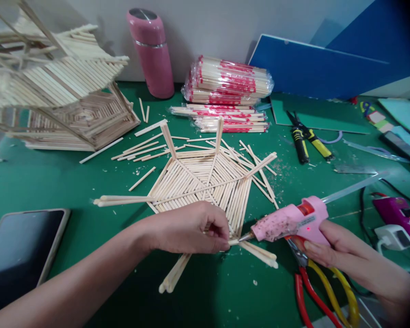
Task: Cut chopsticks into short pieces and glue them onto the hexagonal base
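Observation:
My right hand (335, 248) grips a pink hot glue gun (290, 221), a clear glue stick (355, 187) jutting from its back. The metal nozzle meets the end of a short wooden stick (233, 242) at the near right edge of a hexagonal stick panel (205, 177). My left hand (194, 228) pinches that stick, its fingers closed over the panel's near edge and hiding part of it. Paired sticks stand or splay out from the panel's corners. Just under the glue gun lie pliers (304, 264) with red and yellow handles.
Loose cut sticks (146, 150) lie around the panel. A stick-built house model (71, 91) stands at left, a phone (23, 246) nearer. Behind are a pink flask (152, 54) and wrapped stick bundles (225, 82). Yellow-black cutters (307, 136) and a white plug (392, 237) are at right.

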Motion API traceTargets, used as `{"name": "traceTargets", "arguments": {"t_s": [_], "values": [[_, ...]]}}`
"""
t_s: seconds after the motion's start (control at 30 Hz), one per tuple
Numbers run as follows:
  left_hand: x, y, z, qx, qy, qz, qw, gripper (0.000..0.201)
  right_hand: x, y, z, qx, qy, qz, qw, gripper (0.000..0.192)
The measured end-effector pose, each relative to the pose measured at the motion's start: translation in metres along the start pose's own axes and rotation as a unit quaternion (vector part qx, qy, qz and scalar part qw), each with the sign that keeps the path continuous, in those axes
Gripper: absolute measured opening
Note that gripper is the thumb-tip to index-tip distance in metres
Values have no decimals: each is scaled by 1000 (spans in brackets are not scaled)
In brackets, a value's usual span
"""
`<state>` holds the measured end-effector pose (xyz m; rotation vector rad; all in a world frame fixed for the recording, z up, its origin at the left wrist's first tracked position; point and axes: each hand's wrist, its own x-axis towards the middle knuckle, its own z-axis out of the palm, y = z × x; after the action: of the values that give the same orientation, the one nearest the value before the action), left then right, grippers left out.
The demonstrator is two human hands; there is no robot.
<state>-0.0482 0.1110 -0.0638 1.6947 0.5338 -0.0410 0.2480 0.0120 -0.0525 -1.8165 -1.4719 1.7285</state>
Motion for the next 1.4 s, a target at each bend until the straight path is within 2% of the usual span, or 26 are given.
{"name": "traceTargets", "arguments": {"t_s": [0.5,0.87,1.07,1.4], "values": [[1,-1,0,-5,0,1,1000,14,2,1,3,34,-17,16,999,26],[1,-2,0,0,-5,5,1000,14,2,0,5,6,15,1,1000,26],[1,-3,0,-1,-4,5,1000,14,-1,2,-2,-42,-9,0,999,28],[1,-2,0,2,-7,5,1000,13,2,1,1,60,6,-24,998,23]]}}
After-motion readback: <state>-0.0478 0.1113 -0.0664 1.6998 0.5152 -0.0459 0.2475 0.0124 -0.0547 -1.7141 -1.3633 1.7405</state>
